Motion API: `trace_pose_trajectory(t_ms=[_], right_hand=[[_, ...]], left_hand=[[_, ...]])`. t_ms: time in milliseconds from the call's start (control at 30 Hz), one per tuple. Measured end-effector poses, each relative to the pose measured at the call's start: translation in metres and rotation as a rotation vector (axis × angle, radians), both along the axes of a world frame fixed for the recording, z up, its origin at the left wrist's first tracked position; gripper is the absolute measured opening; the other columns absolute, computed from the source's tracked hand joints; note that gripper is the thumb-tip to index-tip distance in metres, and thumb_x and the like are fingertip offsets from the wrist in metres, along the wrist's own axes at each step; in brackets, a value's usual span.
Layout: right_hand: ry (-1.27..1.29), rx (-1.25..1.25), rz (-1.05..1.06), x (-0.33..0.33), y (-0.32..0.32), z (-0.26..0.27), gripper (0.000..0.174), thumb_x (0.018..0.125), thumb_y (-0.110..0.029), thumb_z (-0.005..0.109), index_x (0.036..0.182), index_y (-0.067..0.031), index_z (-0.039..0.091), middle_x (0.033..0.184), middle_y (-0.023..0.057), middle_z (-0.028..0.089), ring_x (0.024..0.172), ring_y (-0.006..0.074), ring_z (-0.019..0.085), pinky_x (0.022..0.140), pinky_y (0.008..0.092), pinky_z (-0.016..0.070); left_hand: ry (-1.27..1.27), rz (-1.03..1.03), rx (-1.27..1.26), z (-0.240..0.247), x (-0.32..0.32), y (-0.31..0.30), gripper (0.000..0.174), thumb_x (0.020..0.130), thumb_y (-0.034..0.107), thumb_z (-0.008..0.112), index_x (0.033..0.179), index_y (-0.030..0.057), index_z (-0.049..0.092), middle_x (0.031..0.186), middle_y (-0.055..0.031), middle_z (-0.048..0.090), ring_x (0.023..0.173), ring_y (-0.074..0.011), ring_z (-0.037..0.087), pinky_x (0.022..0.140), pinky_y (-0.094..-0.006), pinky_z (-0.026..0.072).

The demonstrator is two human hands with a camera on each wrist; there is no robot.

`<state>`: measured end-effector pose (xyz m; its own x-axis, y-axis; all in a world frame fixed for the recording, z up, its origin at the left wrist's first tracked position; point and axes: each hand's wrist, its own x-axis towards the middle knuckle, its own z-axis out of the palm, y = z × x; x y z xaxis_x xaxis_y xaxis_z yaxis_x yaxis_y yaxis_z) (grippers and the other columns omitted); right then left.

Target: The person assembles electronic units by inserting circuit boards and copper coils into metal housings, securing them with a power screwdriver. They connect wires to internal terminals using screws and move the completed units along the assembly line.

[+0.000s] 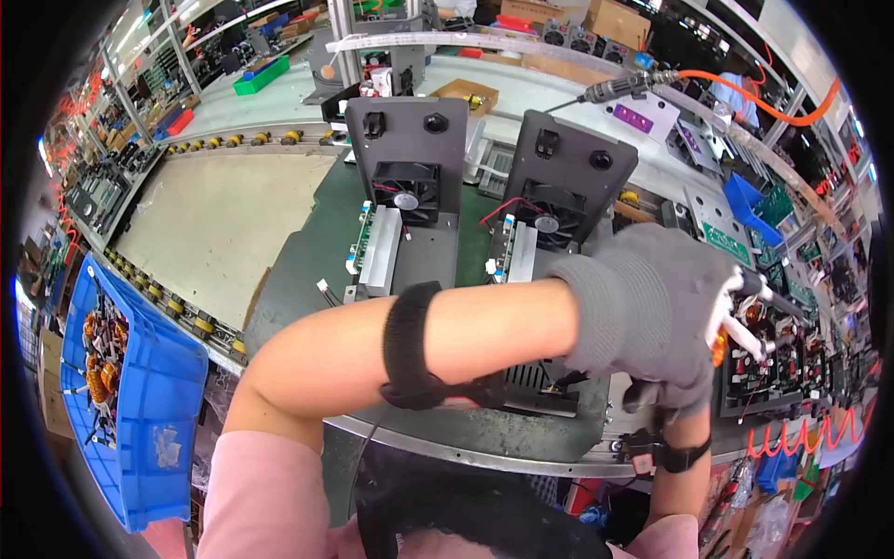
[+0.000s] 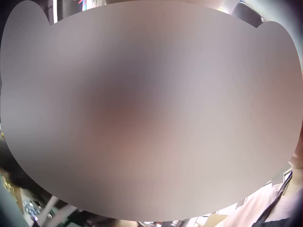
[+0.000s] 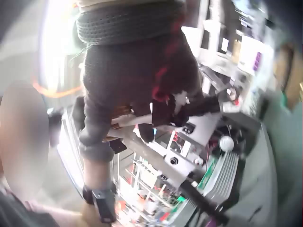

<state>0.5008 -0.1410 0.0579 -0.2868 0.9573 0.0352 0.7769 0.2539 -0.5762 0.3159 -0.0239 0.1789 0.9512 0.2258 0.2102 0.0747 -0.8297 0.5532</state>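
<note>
Both hands wear grey knitted gloves and meet at the right in the head view. My left arm reaches across, and the left hand [image 1: 643, 289] grips a copper-wound coil [image 1: 718, 347] with white sleeved leads [image 1: 745, 337] and black ends. Just below it, my right hand [image 1: 684, 396] holds the same coil, its fingers partly covered by the left. Seen from the right wrist, the long leads [image 3: 151, 153] jut out past the gloves. The left wrist view is mostly blurred. Left of the hands stand two grey metal chassis [image 1: 447, 135] [image 1: 582, 177] with black fans [image 1: 410, 191] and silver heat sinks [image 1: 382, 252].
A blue bin [image 1: 163, 373] of copper coils stands at the left, by a roller conveyor [image 1: 186, 312]. An electric screwdriver [image 1: 615, 88] hangs above the chassis on an orange hose [image 1: 792, 121]. Circuit boards [image 1: 726, 242] and black assemblies [image 1: 782, 373] lie at the right.
</note>
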Motion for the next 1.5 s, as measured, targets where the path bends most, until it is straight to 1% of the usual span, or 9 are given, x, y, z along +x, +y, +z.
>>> trace_pose_trajectory(t_ms=[67, 167, 300, 533, 767, 867, 1033, 1167, 1500], right_hand=[[1.608, -0.227, -0.948, 0.004, 0.013, -0.054, 0.056, 0.086, -0.049, 0.063, 0.116, -0.0019, 0.059, 0.101, 0.0110, 0.067, 0.077, 0.0200, 0.066, 0.090, 0.0397, 0.0489], [0.691, -0.064, 0.106, -0.031, 0.016, -0.038, 0.069, 0.086, -0.067, 0.051, 0.090, 0.0000, 0.067, 0.078, 0.0092, 0.067, 0.068, 0.0185, 0.064, 0.072, 0.0329, 0.0522], [0.767, -0.169, -0.112, -0.033, 0.015, -0.027, 0.063, 0.091, -0.062, 0.045, 0.070, -0.0036, 0.055, 0.056, 0.0032, 0.051, 0.046, 0.0138, 0.049, 0.044, 0.0244, 0.0364], [-0.003, 0.128, -0.354, -0.029, 0.005, -0.093, 0.022, 0.084, -0.013, 0.060, 0.106, -0.0097, 0.061, 0.095, 0.0069, 0.065, 0.092, 0.0304, 0.062, 0.086, 0.0416, 0.0487], [-0.585, -0.532, -0.413, -0.070, 0.047, -0.034, 0.022, 0.079, -0.022, 0.059, 0.092, -0.0093, 0.072, 0.088, 0.0161, 0.070, 0.087, 0.0338, 0.068, 0.079, 0.0400, 0.0520], [-0.543, -0.372, -0.373, -0.064, 0.030, -0.041, 0.039, 0.076, -0.032, 0.066, 0.110, -0.0138, 0.063, 0.097, 0.0132, 0.069, 0.092, 0.0316, 0.066, 0.080, 0.0417, 0.0495], [-0.461, -0.358, -0.529, -0.071, 0.021, -0.024, 0.033, 0.086, -0.037, 0.056, 0.100, -0.0081, 0.065, 0.100, 0.0159, 0.069, 0.092, 0.0307, 0.066, 0.077, 0.0417, 0.0508], [0.562, -0.225, -0.416, -0.005, 0.004, -0.024, 0.039, 0.083, -0.025, 0.067, 0.117, -0.0074, 0.059, 0.093, 0.0101, 0.066, 0.087, 0.0301, 0.064, 0.082, 0.0351, 0.0488], [0.344, -0.369, 0.055, 0.017, 0.014, -0.060, 0.050, 0.073, -0.019, 0.081, 0.115, -0.0038, 0.059, 0.096, 0.0100, 0.060, 0.087, 0.0201, 0.059, 0.078, 0.0308, 0.0473]], left_hand=[[-0.144, -0.033, -0.243, -0.007, 0.001, -0.003, 0.050, 0.068, 0.045, 0.071, 0.091, 0.0009, 0.060, 0.081, -0.0166, 0.064, 0.076, -0.0353, 0.065, 0.073, -0.0404, 0.0518], [-0.889, -0.096, 0.092, -0.074, 0.022, 0.033, 0.034, 0.091, 0.034, 0.047, 0.095, 0.0052, 0.063, 0.094, -0.0197, 0.065, 0.089, -0.0345, 0.062, 0.081, -0.0437, 0.0488], [0.498, -0.044, -0.002, -0.117, -0.043, 0.020, 0.035, 0.086, 0.030, 0.054, 0.115, 0.0098, 0.059, 0.102, -0.0124, 0.064, 0.091, -0.0296, 0.064, 0.083, -0.0433, 0.0498], [0.217, 0.077, 0.409, -0.148, -0.110, -0.036, 0.042, 0.075, 0.024, 0.067, 0.112, 0.0041, 0.060, 0.088, -0.0065, 0.058, 0.086, -0.0226, 0.058, 0.089, -0.0339, 0.0437], [0.047, 0.093, 0.179, -0.081, -0.084, -0.053, 0.036, 0.077, 0.020, 0.064, 0.107, 0.0016, 0.059, 0.090, -0.0092, 0.059, 0.093, -0.0230, 0.062, 0.083, -0.0327, 0.0459], [-0.065, 0.129, 0.779, -0.080, -0.047, -0.034, 0.029, 0.081, 0.018, 0.060, 0.106, 0.0040, 0.059, 0.098, -0.0096, 0.060, 0.096, -0.0223, 0.062, 0.083, -0.0311, 0.0458], [0.752, 0.183, 0.461, -0.090, -0.012, -0.003, 0.037, 0.078, 0.029, 0.069, 0.107, 0.0082, 0.060, 0.110, -0.0070, 0.059, 0.106, -0.0199, 0.057, 0.090, -0.0350, 0.0421], [0.541, 0.214, 0.448, -0.111, -0.030, 0.007, 0.045, 0.075, 0.033, 0.073, 0.112, 0.0102, 0.062, 0.111, -0.0069, 0.059, 0.115, -0.0210, 0.052, 0.102, -0.0463, 0.0305], [0.509, 0.161, 0.522, -0.126, -0.026, 0.019, 0.060, 0.070, 0.041, 0.074, 0.114, 0.0042, 0.056, 0.118, -0.0102, 0.052, 0.129, -0.0254, 0.038, 0.110, -0.0526, 0.0238]])
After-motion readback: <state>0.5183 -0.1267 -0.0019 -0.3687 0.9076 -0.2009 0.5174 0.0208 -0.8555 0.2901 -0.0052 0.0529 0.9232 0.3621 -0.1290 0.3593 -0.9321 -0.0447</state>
